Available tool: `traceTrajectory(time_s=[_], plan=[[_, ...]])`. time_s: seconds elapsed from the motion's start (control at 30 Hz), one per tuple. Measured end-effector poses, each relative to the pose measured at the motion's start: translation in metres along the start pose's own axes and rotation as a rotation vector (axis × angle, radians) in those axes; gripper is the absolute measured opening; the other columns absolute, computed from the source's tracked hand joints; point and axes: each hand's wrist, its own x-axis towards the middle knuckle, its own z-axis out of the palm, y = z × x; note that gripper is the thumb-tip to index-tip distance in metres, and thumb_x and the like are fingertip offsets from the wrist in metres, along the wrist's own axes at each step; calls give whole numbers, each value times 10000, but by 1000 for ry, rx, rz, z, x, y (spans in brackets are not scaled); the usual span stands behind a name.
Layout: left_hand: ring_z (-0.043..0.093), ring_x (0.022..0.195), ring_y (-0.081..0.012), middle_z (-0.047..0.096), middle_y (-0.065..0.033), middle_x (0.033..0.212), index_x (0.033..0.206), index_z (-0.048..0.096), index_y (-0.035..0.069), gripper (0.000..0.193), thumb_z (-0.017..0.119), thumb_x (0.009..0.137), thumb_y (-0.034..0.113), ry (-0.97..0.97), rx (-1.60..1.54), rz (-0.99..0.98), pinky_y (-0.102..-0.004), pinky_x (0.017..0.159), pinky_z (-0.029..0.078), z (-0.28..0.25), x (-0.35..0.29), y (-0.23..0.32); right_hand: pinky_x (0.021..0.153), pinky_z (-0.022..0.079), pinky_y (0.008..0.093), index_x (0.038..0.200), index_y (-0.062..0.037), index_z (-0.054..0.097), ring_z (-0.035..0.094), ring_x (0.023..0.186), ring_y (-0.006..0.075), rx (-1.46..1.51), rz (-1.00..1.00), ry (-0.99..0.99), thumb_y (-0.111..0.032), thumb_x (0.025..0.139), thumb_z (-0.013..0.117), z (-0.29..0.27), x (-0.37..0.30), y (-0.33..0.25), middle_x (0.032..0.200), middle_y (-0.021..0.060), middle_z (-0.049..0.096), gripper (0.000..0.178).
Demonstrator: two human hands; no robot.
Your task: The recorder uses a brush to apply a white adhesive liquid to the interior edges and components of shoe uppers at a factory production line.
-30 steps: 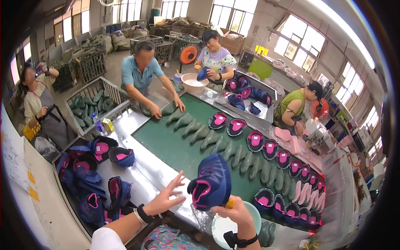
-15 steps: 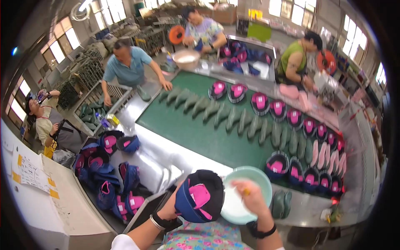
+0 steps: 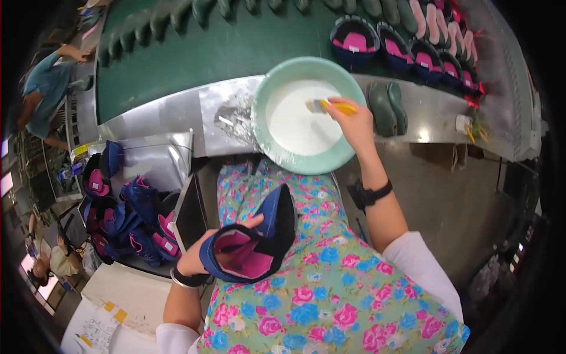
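My left hand (image 3: pixel 194 256) is closed on a navy and black shoe upper (image 3: pixel 276 215), held low over my flowered apron (image 3: pixel 306 289). The upper's bright pink lining shows through its opening. My right hand (image 3: pixel 356 124) grips the yellow handle of a paintbrush (image 3: pixel 342 107). Its bristles hang over a round mint-green basin (image 3: pixel 262 118), which contains white liquid (image 3: pixel 298 127). Whether the bristle tips touch the liquid I cannot tell.
Right of the basin, two dark green foot-shaped forms (image 3: pixel 383 112) stand on the metal ledge. Beyond lies a green belt (image 3: pixel 218 53) with rows of forms and pink-lined uppers (image 3: pixel 355 42). At left, a metal bin (image 3: pixel 171 156) contains more uppers; a co-worker in blue (image 3: pixel 44 88) is behind it.
The view has tilted down toward my lap. My left hand has lowered and turned the shoe upper. My right hand, blurred over the basin before, now shows the brush clearly.
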Motion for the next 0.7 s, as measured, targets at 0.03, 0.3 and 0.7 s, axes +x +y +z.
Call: traceTrajectory(time_s=[0.03, 0.3, 0.7], plan=[[545, 1067, -86, 364, -107, 1491, 1290, 499, -28, 426, 591, 877, 20, -15, 71, -139, -202, 827, 459, -4, 1, 18, 705, 518, 286, 943, -37, 719, 685, 738, 228, -15, 43, -5, -185, 804, 713, 8, 0, 7, 802, 136, 698, 203], [495, 1075, -138, 525, -81, 1189, 1314, 442, -16, 570, 672, 793, -1, 227, 26, -361, -280, 951, 395, -40, 29, 25, 710, 534, 347, 911, -26, 717, 676, 735, 306, -219, 19, 42, -163, 767, 730, 43, 7, 23, 830, 173, 693, 199], [533, 1169, -202, 536, -114, 1279, 1371, 395, 21, 569, 588, 845, -81, 687, -270, -348, -344, 1007, 431, -62, 94, 1, 687, 519, 272, 940, -25, 717, 664, 723, 193, -153, 106, 128, -114, 779, 737, 48, 13, 38, 839, 125, 704, 185]])
